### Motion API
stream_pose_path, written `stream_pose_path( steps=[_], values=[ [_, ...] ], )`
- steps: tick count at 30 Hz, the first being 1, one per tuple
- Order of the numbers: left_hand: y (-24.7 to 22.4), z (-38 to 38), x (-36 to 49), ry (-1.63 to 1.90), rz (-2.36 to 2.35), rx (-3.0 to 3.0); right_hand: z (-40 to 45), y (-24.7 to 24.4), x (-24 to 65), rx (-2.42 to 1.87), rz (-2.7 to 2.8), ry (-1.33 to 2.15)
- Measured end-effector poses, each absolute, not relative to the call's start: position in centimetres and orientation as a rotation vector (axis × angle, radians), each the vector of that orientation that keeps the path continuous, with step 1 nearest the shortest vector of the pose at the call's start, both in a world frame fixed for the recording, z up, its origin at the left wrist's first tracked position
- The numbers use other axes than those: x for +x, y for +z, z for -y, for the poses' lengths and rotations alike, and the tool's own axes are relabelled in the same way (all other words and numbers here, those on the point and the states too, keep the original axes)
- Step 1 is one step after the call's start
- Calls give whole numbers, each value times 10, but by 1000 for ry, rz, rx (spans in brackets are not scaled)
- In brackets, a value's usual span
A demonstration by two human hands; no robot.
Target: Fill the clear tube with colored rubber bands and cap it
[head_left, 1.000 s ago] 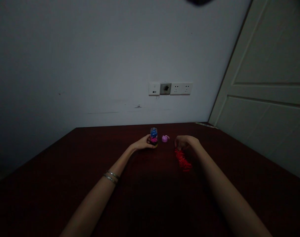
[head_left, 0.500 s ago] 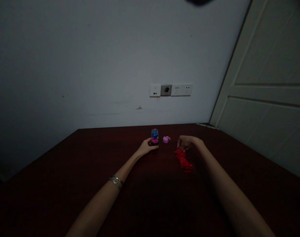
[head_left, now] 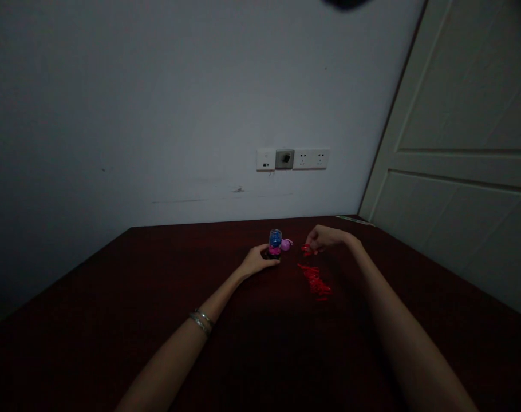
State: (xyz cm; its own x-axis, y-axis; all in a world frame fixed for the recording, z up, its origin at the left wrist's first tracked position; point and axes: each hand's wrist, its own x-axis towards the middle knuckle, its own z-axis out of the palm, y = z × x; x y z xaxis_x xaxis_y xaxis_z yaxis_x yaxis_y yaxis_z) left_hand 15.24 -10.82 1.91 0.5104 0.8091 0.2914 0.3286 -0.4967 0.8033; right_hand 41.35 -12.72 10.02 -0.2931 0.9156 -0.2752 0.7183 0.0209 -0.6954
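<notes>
A clear jar (head_left: 275, 239) with blue and pink contents stands upright on the dark red table. My left hand (head_left: 257, 261) is wrapped round its lower part. Just right of the jar lies a purple lid (head_left: 286, 245) with a loop. My right hand (head_left: 321, 238) pinches some small red pieces (head_left: 306, 249) and holds them above the table, right of the lid. Below that hand, a loose heap of red pieces (head_left: 315, 281) lies on the tabletop. The pieces are too small and dim to make out singly.
The dark red table (head_left: 178, 274) meets a pale wall at its back edge. Wall sockets (head_left: 311, 159) sit above it. At the right stands a panelled white door (head_left: 462, 166). A pale strip (head_left: 355, 220) lies at the back right edge.
My right hand has lifted from the heap with some red pieces in its fingers. My left hand has moved the jar slightly right, closer to the lid. The view has shifted a little.
</notes>
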Motion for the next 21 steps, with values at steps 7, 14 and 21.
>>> stream_pose_path(
  steps=[7, 14, 21],
  values=[
    [19, 114, 160, 867, -930, 2125, 141, 136, 399, -1554, 2125, 695],
    [12, 112, 159, 896, -907, 2117, 146, 149, 368, -1372, 2099, 415],
    [12, 115, 160, 917, -838, 2063, 151, 146, 336, -1351, 2129, 251]
  ],
)
